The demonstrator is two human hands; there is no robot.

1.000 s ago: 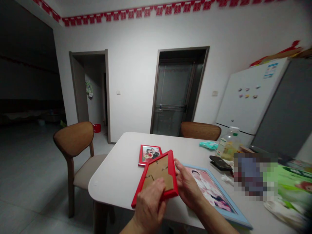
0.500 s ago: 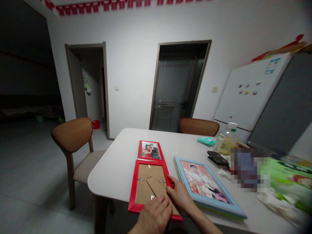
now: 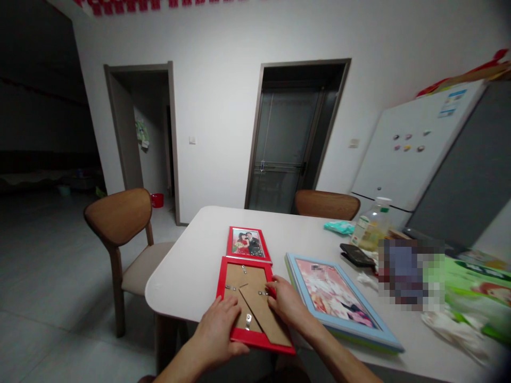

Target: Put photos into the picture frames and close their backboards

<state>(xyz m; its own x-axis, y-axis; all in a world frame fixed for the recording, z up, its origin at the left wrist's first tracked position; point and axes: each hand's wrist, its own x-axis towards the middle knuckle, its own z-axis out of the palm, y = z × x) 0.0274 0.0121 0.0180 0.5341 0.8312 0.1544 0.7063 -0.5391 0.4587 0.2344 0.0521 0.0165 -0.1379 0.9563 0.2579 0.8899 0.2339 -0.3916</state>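
Note:
A red picture frame (image 3: pixel 224 279) lies face down at the table's near edge. Its brown backing board (image 3: pixel 261 303) shows a slanted stand flap and metal clips near the sides. My left hand (image 3: pixel 217 327) grips the frame's lower left side, fingers over the backing and thumb at the bottom edge. On the opposite side, my right hand (image 3: pixel 289 303) is closed around the edge, with its fingertips by the right clip (image 3: pixel 262 293). Just beyond lies a second red frame (image 3: pixel 248 243), face up with a photo of a couple. A light blue picture frame (image 3: pixel 339 298) rests to the right.
The white table (image 3: pixel 187 266) holds a phone-like black object (image 3: pixel 357 256), a plastic bottle (image 3: pixel 371 226), a teal packet (image 3: pixel 339 227) and a green package (image 3: pixel 471 282) on the right. Wooden chairs stand at the left (image 3: pixel 120 221) and far side (image 3: pixel 327 205).
My left hand has moved from the frame's bottom clip to its lower left side, uncovering that clip. My right hand has shifted slightly up along the right edge.

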